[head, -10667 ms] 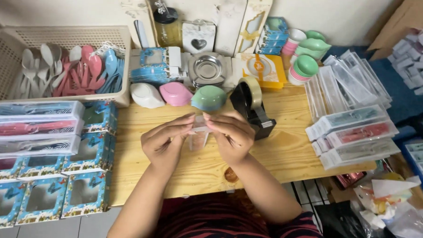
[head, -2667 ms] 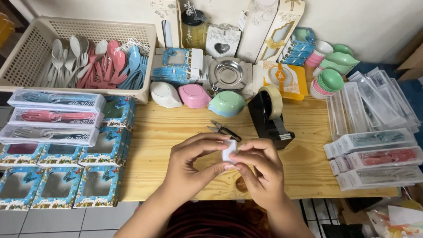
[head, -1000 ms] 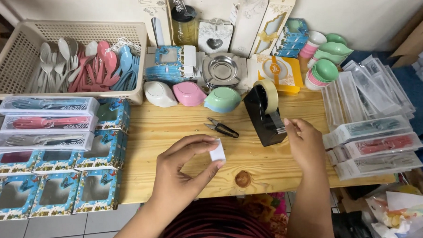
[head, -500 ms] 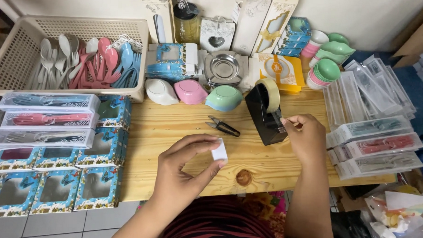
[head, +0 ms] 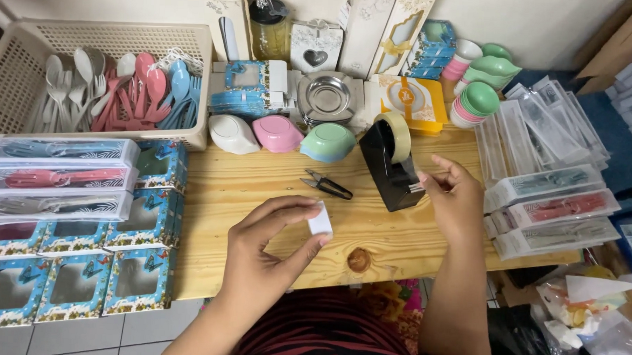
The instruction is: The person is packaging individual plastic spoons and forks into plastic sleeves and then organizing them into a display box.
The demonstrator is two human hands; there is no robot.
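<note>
Packet [head: 321,220], small and white, sat pinched in our left hand [head: 268,256] fingers above the worktop [head: 259,189] while our right hand [head: 455,203] fingers gripped tape at the dispenser [head: 390,166]; taping seemed underway, tearing a strip next.

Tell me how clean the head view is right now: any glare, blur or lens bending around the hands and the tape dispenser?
Head view: even, soft light with faint shadows; left hand and its small white packet look sharp; right hand at the black tape dispenser is only slightly soft; small highlights on the round metal dish and clear sleeves; the wooden table edge bows a little, wide-angle.
</note>
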